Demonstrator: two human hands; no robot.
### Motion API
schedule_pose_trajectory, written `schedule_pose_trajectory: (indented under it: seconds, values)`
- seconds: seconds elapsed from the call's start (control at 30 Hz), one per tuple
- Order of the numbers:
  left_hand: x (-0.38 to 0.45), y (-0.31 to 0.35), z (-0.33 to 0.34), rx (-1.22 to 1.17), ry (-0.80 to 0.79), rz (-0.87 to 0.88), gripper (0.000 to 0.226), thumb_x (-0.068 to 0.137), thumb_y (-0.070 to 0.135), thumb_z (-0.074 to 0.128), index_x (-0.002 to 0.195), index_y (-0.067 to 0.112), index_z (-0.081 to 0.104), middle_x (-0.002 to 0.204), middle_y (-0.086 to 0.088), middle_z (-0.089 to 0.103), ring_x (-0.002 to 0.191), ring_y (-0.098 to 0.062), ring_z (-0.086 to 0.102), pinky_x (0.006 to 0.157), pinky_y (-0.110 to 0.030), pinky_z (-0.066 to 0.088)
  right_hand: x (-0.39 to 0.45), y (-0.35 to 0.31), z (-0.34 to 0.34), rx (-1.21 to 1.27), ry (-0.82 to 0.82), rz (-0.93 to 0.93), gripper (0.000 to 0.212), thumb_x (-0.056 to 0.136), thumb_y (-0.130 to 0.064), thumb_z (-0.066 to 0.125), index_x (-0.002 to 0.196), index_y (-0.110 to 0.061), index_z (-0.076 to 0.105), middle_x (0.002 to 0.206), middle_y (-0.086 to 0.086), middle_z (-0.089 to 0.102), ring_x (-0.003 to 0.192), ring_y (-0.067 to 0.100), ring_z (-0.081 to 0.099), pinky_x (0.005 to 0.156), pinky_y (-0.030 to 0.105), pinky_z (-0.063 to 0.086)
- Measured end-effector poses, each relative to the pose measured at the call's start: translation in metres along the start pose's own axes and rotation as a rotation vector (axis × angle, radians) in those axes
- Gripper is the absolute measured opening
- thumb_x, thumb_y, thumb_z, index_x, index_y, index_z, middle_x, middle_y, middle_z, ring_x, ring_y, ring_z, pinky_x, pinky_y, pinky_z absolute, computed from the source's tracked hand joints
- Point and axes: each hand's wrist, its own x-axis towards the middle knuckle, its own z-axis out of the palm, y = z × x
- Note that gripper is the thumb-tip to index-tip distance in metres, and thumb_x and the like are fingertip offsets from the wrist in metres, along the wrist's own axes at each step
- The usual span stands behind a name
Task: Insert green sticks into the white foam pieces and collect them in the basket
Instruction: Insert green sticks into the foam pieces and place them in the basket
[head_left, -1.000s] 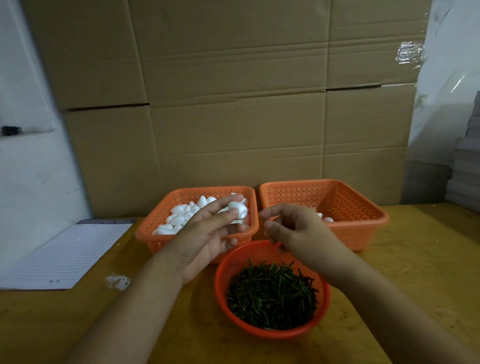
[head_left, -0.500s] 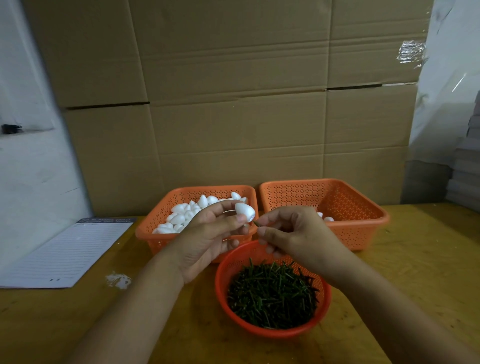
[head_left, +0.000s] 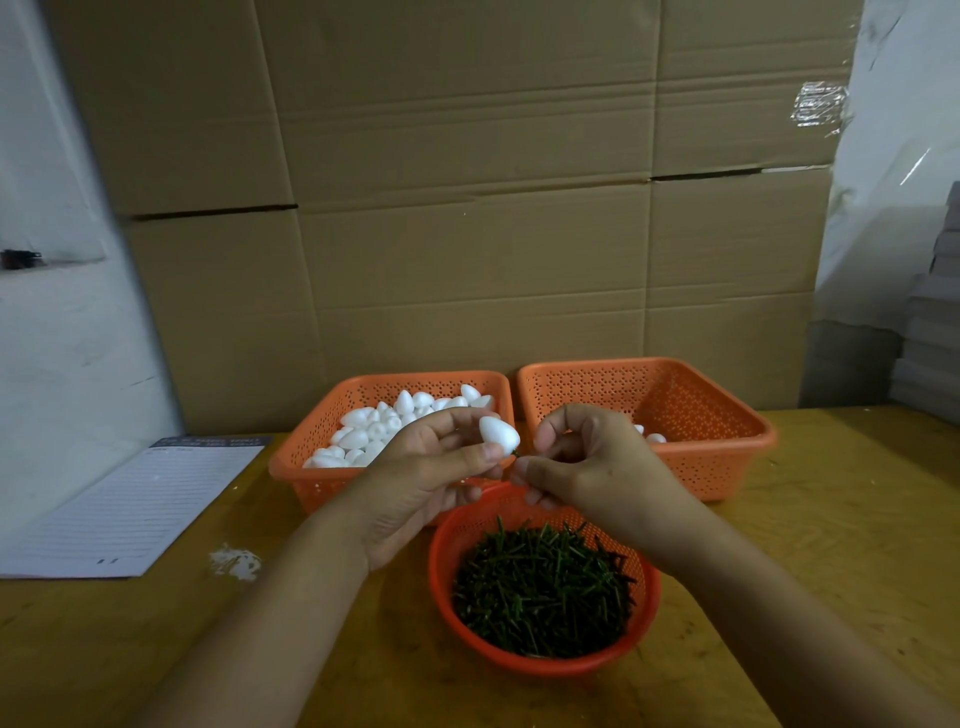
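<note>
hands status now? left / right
Left hand: holds a white foam piece.
Right hand: pinches a green stick at the foam.

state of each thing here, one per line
left hand: pinches one foam piece
foam piece: held above the baskets, stick tip at its base
right hand: pinches a green stick
left basket: holds many foam pieces
right basket: nearly empty, a few white pieces
round basket: full of green sticks

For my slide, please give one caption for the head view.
Left hand holds a white foam piece while right hand pushes a green stick into it.
</note>
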Motion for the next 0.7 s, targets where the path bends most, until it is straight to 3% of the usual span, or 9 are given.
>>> schedule_pose_trajectory:
  seconds: [0.37,0.7]
  values:
    - [-0.0024,0.0020,0.0019,0.024,-0.005,-0.010,0.041,0.073,0.027,0.084,0.112,0.022,0.071,0.108,-0.003,0.074,0.093,-0.013,0.068,0.070,-0.022,0.053,0.0000,0.0006,0.0001,-0.030,0.024,-0.023,0.029,0.087,-0.003,0.073,0.074,-0.014,0.049,0.072,0.014,0.074,0.066,0.026,0.072,0.059,0.028,0.058]
    - [-0.0015,-0.0008,0.0046,0.028,-0.003,-0.027,0.029,0.073,0.027,0.085,0.101,0.030,0.077,0.098,-0.001,0.074,0.085,-0.011,0.067,0.068,-0.022,0.053,0.0002,0.0027,-0.0002,-0.054,0.040,-0.023,0.030,0.087,-0.001,0.072,0.073,-0.014,0.048,0.064,0.011,0.072,0.055,0.016,0.068,0.053,0.024,0.054]
